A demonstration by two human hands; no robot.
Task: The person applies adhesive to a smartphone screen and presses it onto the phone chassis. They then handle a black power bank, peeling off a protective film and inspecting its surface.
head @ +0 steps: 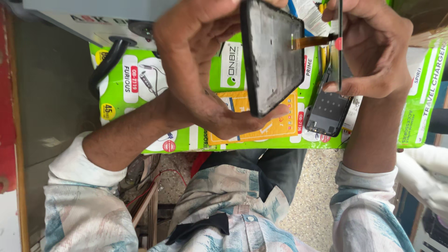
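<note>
My left hand point(196, 60) grips a black phone housing point(273, 56) by its edges and holds it tilted above the work surface. My right hand point(373, 51) pinches a thin display panel point(338, 28), seen edge-on, just to the right of the housing. An orange flex ribbon point(311, 42) runs between the housing and the panel. Below my right hand, another dark phone part point(329, 112) lies flat on the green printed sheet point(140, 93).
The green and yellow printed sheet covers the bench top under both hands. A thick black cable point(106, 65) curves at its left end beside a grey surface point(51, 84). Speckled floor point(317, 186) shows below. White cloth point(427, 172) sits at the right edge.
</note>
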